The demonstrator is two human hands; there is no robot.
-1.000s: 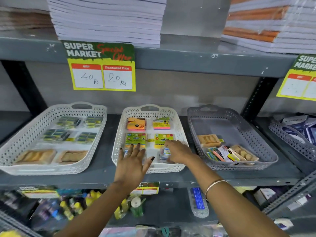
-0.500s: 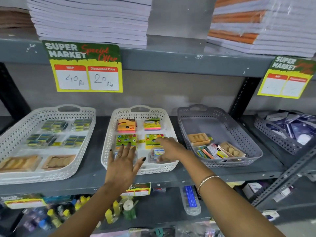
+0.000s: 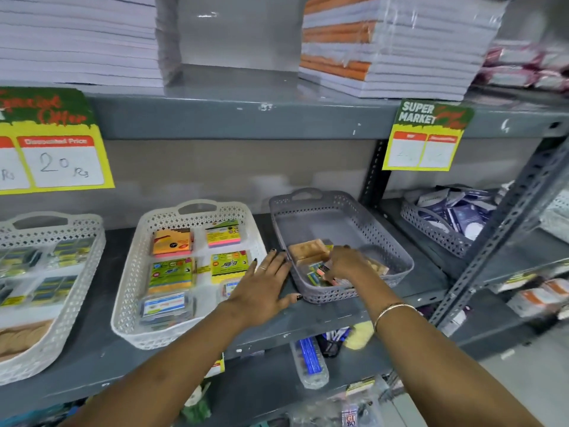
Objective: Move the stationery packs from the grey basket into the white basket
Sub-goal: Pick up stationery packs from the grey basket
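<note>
The grey basket [image 3: 378,232] stands on the middle shelf, right of the white basket [image 3: 132,272]. A tan pack [image 3: 306,249] and colourful packs [image 3: 317,269] lie in the grey basket's near end. My right hand [image 3: 346,261] reaches down into that end, its fingers curled on a colourful pack. My left hand [image 3: 264,288] lies flat with fingers spread on the shelf between the two baskets, touching the grey basket's near left corner. The white basket holds several packs in rows, among them an orange pack [image 3: 172,241] and a green-yellow pack [image 3: 229,265].
Another white basket [image 3: 77,291] with packs stands at the far left. A grey basket of dark packets [image 3: 431,226] sits right of the upright post [image 3: 508,235]. Paper stacks [image 3: 394,47] fill the upper shelf. Price signs [image 3: 421,140] hang from its edge.
My right hand left the white basket and moved right into the grey basket. My left hand shifted right off the white basket to the gap between the baskets. The camera view swung right.
</note>
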